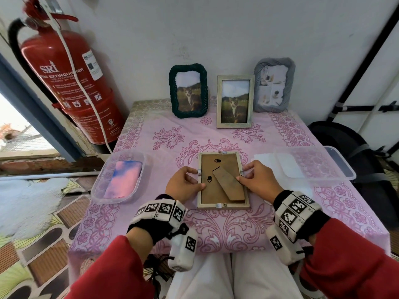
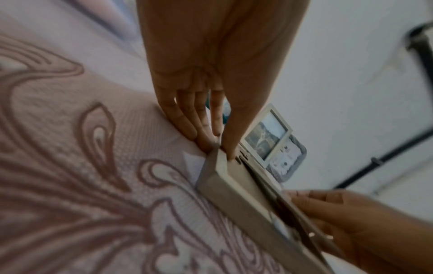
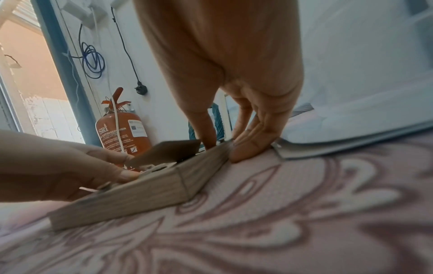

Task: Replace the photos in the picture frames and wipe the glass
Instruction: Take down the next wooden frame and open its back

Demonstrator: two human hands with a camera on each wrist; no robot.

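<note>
A light wooden picture frame (image 1: pixel 222 205) lies face down in the middle of the pink floral tablecloth (image 1: pixel 226 229). Its brown backing and easel stand (image 1: pixel 230 185) face up. My left hand (image 1: pixel 199 178) pinches the frame's left edge, thumb on the backing and fingers against the outer side by a metal tab. My right hand (image 1: pixel 241 174) pinches the right edge the same way, its thumb beside the stand. The left wrist view shows the left hand (image 2: pixel 219 150) at the frame (image 2: pixel 234 192) rim. In the right wrist view, the right hand (image 3: pixel 225 148) is at the frame (image 3: pixel 150 196) corner.
Three frames stand against the wall: a dark green one (image 1: pixel 188 91) and a wooden one (image 1: pixel 235 101) with cat photos, and a grey one (image 1: pixel 273 85). A clear tub (image 1: pixel 95 190) holds a pink-blue cloth (image 1: pixel 123 178). Right: clear tray (image 1: pixel 313 162), white sheets (image 1: pixel 263 158). Left: fire extinguisher (image 1: pixel 71 83).
</note>
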